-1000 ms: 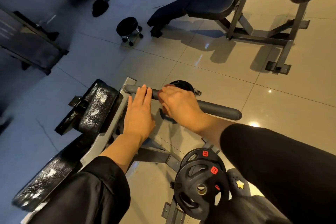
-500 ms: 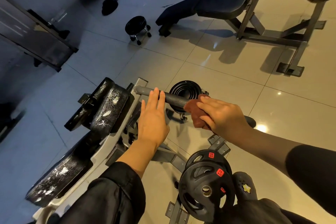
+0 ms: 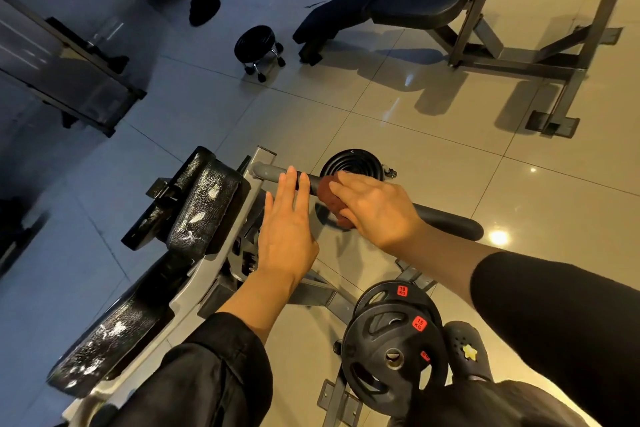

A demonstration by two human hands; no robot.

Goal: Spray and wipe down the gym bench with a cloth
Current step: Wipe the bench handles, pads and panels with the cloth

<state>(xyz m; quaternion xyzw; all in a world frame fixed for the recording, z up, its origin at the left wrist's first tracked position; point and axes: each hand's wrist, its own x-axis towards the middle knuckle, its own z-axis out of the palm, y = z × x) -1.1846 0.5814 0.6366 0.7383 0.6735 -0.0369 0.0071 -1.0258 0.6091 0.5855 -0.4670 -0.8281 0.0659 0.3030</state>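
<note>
Black padded gym bench on a grey steel frame (image 3: 204, 215), pads streaked with white spray residue, lies left of both hands. Grey round handle bar (image 3: 273, 170) juts right. Right hand (image 3: 377, 210), gripping the reddish-brown cloth (image 3: 330, 198), has slid back leftward along it: another wiping pass. Left hand (image 3: 285, 236), fingers straight, steadies the bar.

A gym: weight plates (image 3: 391, 354), benches (image 3: 408, 0) (tiled floor).

We have one head-worn wide-angle view, looking steeply down and forward, close over the grey padded metal bar (image 3: 363, 196) toward twelve o'clock.
</note>
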